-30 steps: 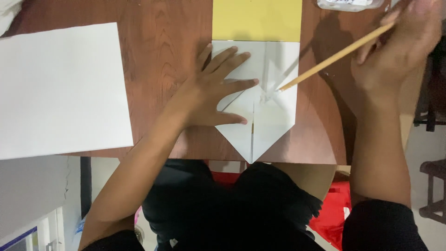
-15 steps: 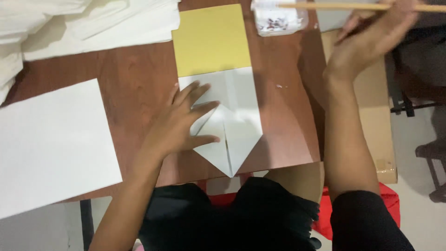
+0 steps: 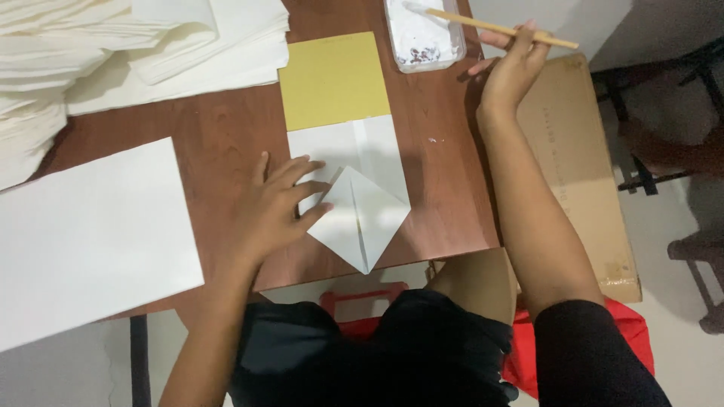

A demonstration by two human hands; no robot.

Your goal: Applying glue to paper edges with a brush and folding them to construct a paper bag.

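Now stick tip inside tray

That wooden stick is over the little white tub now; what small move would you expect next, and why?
Probably a dip: the right hand holds the wooden stick with its tip over the white paste in the tub, while the left hand pins the folded white paper flat on the table, seemingly awaiting paste.
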